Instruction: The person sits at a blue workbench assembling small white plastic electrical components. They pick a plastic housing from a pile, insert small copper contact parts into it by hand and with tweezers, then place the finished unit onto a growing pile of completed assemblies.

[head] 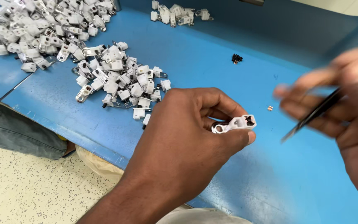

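My left hand (191, 128) pinches a small white plastic connector (235, 123) with a metal eyelet end, held over the blue table (212, 66). Its open socket end faces right. My right hand (340, 103), blurred by motion, grips black tweezers (313, 115) whose tip points down-left, a short way right of the connector. A tiny metal part (269, 108) lies on the table between the two hands.
A heap of white connectors with metal tabs (117, 79) lies left of my left hand, a larger heap (42, 29) at the far left, a few more (179, 14) at the back. Small black parts (237, 58) sit mid-table. The table edge and speckled floor (34, 191) are below.
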